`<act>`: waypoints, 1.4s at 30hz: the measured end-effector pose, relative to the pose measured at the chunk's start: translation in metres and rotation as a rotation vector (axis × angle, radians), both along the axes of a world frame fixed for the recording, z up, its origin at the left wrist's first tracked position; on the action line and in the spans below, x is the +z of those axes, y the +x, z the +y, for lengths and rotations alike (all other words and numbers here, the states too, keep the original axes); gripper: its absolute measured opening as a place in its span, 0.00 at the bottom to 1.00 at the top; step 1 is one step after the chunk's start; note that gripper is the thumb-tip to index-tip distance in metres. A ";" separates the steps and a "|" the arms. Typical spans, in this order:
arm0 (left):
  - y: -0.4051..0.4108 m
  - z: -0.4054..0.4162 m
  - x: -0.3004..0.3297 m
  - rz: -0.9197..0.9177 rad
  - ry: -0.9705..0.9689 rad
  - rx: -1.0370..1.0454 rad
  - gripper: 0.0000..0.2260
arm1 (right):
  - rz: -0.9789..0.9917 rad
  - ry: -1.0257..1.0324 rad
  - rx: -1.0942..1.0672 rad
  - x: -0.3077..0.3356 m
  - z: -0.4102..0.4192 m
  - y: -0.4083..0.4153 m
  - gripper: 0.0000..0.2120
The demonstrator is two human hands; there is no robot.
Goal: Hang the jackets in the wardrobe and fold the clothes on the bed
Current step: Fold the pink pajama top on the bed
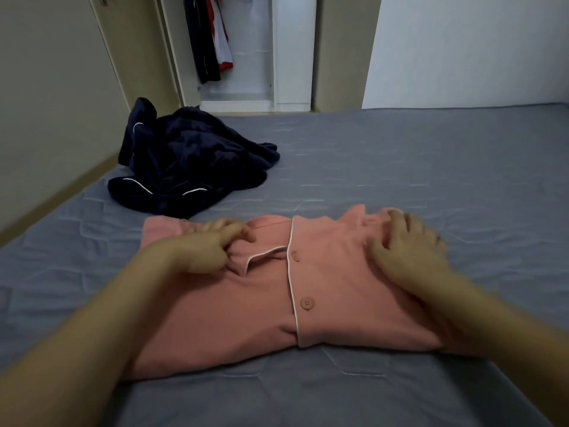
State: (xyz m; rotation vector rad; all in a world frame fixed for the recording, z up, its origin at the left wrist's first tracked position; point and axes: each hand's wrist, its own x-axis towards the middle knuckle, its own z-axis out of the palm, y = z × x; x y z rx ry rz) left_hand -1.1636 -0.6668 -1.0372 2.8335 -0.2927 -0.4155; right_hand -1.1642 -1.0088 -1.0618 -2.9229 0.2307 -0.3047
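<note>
Two garments lay on the bed point(400, 167), and what a contrast: a navy piece with white piping point(187, 161) sat crumpled near the far left corner, well apart from the action. Up front, the pink buttoned top point(261, 306) lay flat, white-edged placket facing up. The left hand point(209, 245) had its fingers curled, pinching a fold of pink fabric near the collar; the right hand point(409, 245) pressed down with fingers spread and loose on the top's right shoulder. Grey quilted bedding covered the mattress, pale walls all round. Beyond, the wardrobe point(292, 57) stood open, with dark and red-and-white clothes point(212, 41) hanging inside.
</note>
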 end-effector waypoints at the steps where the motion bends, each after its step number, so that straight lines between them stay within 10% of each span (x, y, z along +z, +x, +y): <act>1: -0.007 0.012 0.000 0.051 0.086 -0.028 0.35 | 0.029 0.031 -0.058 -0.007 -0.008 -0.010 0.34; 6: 0.003 -0.024 0.010 -0.279 -0.051 0.208 0.11 | 0.025 0.103 -0.118 -0.022 -0.003 -0.030 0.39; 17: -0.013 -0.057 0.010 -0.174 -0.009 0.674 0.32 | 0.107 0.328 -0.271 -0.010 -0.013 -0.066 0.41; 22: -0.023 -0.070 0.026 0.080 -1.244 0.648 0.10 | 0.085 0.430 -0.329 -0.011 -0.013 -0.079 0.40; 24: -0.015 -0.073 0.043 -0.035 -1.550 0.590 0.22 | 0.069 0.516 -0.334 -0.011 -0.016 -0.083 0.38; 26: -0.021 -0.072 0.050 -0.132 -1.395 0.538 0.27 | 0.052 0.564 -0.336 -0.012 -0.023 -0.090 0.34; 33: -0.128 0.023 -0.019 -0.185 0.055 0.921 0.34 | -0.016 0.475 -0.349 0.003 -0.037 -0.110 0.23; 37: -0.158 0.025 -0.020 -0.265 -0.085 0.983 0.26 | -0.169 0.403 -0.287 0.004 -0.039 -0.126 0.21; 42: -0.161 0.006 -0.011 -0.325 -0.460 1.039 0.17 | -0.287 1.201 -0.119 0.021 -0.037 -0.145 0.14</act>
